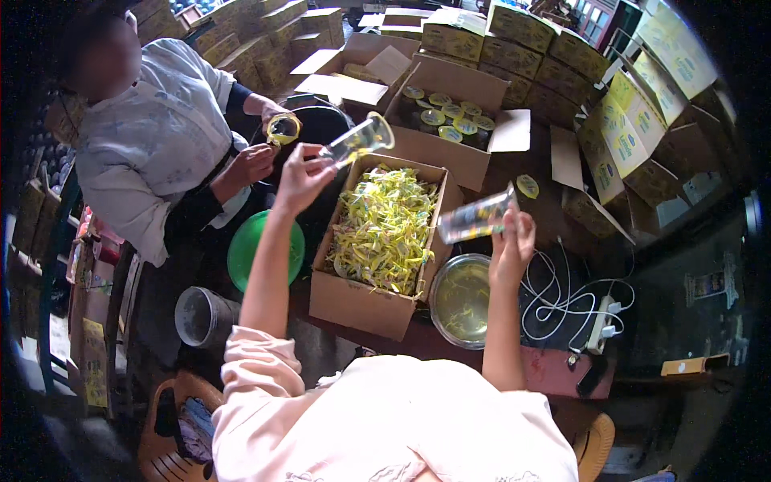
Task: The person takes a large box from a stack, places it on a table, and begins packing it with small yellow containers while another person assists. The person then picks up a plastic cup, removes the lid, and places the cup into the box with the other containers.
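Note:
My left hand is closed round the base of a clear plastic cup with yellow printing, its rim tilted up to the right. In my right hand is a second clear cup, dark and printed, lying sideways and slightly blurred. Between and below the cups stands an open cardboard box heaped with yellow plastic shreds. Under my right hand sits a round metal bowl with a few yellow scraps in it. Both cups are held above these containers, apart from them.
At left a co-worker's hands hold another cup over a black bucket. A green basin and a grey bucket stand nearby. Beyond is a carton of lidded cups. White cables lie by a power strip.

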`<state>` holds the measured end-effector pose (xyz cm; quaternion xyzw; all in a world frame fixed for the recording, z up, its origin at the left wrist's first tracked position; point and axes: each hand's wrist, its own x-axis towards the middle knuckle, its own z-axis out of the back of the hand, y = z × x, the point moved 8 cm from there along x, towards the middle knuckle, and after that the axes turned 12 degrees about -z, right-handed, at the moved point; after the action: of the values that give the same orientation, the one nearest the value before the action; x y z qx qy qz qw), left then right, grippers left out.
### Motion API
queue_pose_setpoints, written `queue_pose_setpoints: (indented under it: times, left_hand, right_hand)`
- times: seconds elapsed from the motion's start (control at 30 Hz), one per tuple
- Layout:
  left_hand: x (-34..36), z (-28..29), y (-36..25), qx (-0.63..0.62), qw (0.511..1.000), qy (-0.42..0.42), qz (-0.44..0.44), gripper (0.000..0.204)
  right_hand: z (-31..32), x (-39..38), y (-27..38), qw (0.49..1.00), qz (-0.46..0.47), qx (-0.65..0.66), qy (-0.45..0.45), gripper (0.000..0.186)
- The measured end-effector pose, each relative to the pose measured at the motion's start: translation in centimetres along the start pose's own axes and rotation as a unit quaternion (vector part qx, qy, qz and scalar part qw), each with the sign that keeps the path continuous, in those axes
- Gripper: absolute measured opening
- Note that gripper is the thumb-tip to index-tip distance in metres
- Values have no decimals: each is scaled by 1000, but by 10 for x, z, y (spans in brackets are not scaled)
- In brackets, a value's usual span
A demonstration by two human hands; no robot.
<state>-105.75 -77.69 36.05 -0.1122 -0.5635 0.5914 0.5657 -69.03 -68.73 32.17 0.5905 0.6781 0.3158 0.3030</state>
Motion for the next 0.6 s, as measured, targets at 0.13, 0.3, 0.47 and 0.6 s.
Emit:
queue_pose_setpoints:
  times: [0.13,0.3,0.47,0.6]
  left_hand:
    - [-38,-61,-17,-194,981,-6,-16,35]
    - [-66,-110,-29,-274,960,45,41,39]
    - [-64,-134,-49,-346,936,64,20,46]
    - [-57,-155,-87,-161,965,170,-117,62]
  right_hand:
    - [-40,20,50,992,122,-11,41,27]
    - [-73,28,74,969,233,-44,77,28]
    - [-98,17,58,947,226,-172,148,40]
    - [-115,0,45,854,260,-413,179,52]
